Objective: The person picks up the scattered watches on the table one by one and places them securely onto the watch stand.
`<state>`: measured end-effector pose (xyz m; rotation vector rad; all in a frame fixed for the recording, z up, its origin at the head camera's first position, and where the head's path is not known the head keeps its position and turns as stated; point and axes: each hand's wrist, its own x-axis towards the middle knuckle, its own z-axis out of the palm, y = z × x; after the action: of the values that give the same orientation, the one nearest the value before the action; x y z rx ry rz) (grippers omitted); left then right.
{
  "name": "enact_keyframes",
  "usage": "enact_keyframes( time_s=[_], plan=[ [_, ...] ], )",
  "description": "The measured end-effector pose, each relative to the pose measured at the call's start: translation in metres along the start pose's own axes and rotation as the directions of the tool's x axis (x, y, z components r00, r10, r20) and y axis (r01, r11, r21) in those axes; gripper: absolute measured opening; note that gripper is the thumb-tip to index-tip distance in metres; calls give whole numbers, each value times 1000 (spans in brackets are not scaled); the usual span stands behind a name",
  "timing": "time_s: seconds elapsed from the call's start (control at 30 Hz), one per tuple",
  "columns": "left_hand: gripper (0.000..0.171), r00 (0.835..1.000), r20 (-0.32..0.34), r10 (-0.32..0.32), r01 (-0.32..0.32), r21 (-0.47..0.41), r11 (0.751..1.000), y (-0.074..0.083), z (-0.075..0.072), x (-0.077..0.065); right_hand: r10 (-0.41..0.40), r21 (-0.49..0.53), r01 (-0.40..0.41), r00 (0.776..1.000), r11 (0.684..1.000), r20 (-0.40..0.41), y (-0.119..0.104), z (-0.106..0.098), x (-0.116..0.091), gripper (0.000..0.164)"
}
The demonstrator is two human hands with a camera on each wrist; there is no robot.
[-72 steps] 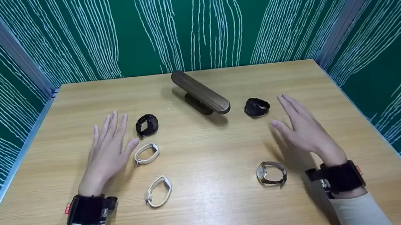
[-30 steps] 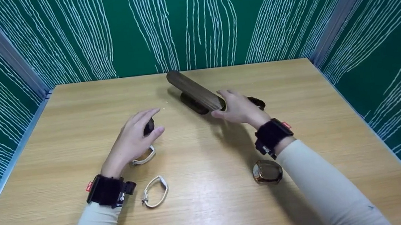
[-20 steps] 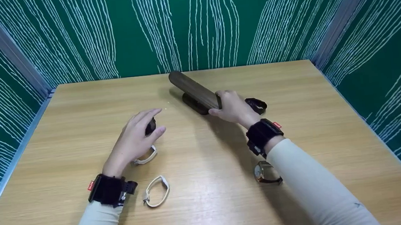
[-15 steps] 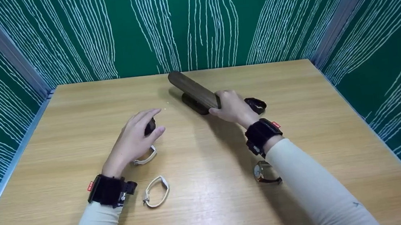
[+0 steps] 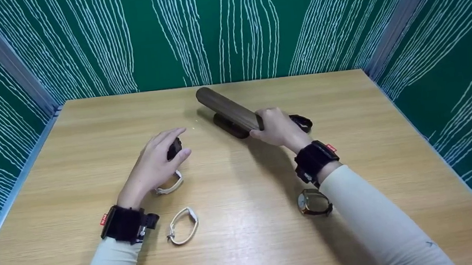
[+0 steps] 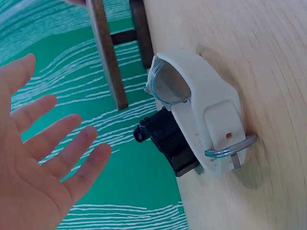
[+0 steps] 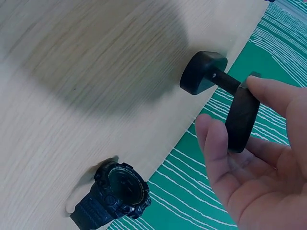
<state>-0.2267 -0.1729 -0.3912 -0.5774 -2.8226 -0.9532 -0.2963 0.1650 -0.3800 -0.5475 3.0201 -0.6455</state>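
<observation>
My right hand (image 5: 278, 126) grips the near right end of the dark wooden bar of a T-shaped watch display stand (image 5: 229, 108). In the right wrist view, thumb and fingers close round the bar's end (image 7: 241, 120), and the base (image 7: 201, 72) is on or close to the table. My left hand (image 5: 151, 163) hovers with fingers spread, holding nothing. Partly hidden behind it are a black watch (image 5: 174, 148) and a white-strapped watch (image 5: 171, 186). The left wrist view shows that white watch (image 6: 211, 86) up close, the black one (image 6: 173, 143) behind.
A second white-strapped watch (image 5: 183, 226) lies nearer on the left. To the right, a brown-strapped watch (image 5: 315, 202) lies beside the right forearm. Another black watch (image 5: 302, 122) sits just behind the right hand. Green walls with white lines surround the wooden table (image 5: 245, 242).
My right hand has moved left from beside the right black watch and taken hold of the stand's bar. The stand has lately shifted slightly nearer. My left hand has moved right over the watches.
</observation>
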Motion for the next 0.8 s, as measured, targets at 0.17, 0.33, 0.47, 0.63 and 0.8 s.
enact_keyframes(
  time_s=[0.17,0.33,0.47,0.63,0.8],
  plan=[
    [60,1000,2,-17,17,1,1000,-2,0,1,-22,-6,22,1000,1000,0,2,-2,-5,33],
    [60,1000,-12,18,-18,-13,1000,-4,1,2,-19,3,19,1000,1000,23,3,-6,-11,31],
    [60,1000,-6,18,-18,-21,1000,-5,0,1,-40,-8,41,999,999,30,4,-8,-16,31],
    [61,1000,10,-5,5,-10,1000,-5,0,1,-80,-8,80,996,997,47,8,-11,-23,35],
    [62,1000,18,-18,18,-3,1000,-7,-1,1,-102,-4,102,993,995,64,13,-14,-29,50]
  ],
)
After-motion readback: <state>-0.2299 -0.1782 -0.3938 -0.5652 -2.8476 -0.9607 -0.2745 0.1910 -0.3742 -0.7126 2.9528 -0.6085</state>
